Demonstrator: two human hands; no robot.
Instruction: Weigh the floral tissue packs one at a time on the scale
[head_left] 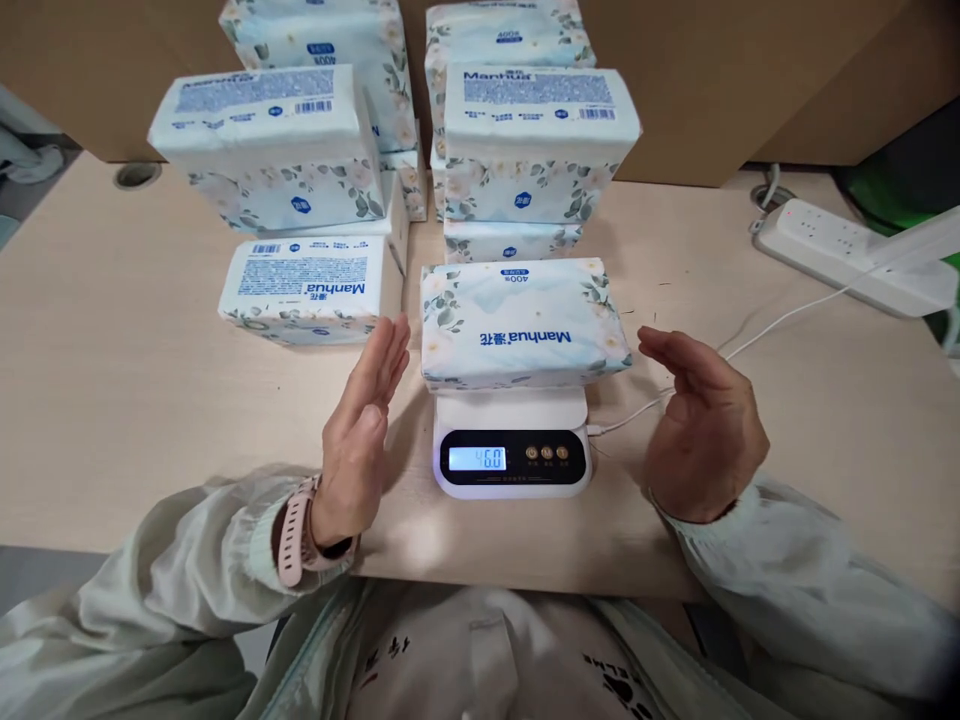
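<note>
A pack of tissues with a floral print lies flat on a white digital scale, covering most of its plate. The lit display reads a number ending in 6.0; its first digit is faint. My left hand is held upright to the left of the pack, fingers stretched out and nothing in it. To the right, my right hand is raised with its palm turned toward the pack, fingers extended. Both hands are apart from the pack.
Behind the scale stand two stacks of similar tissue packs, the left stack and the right stack. A white power strip lies at the right, and a thin white cable runs to the scale. Cardboard closes off the back.
</note>
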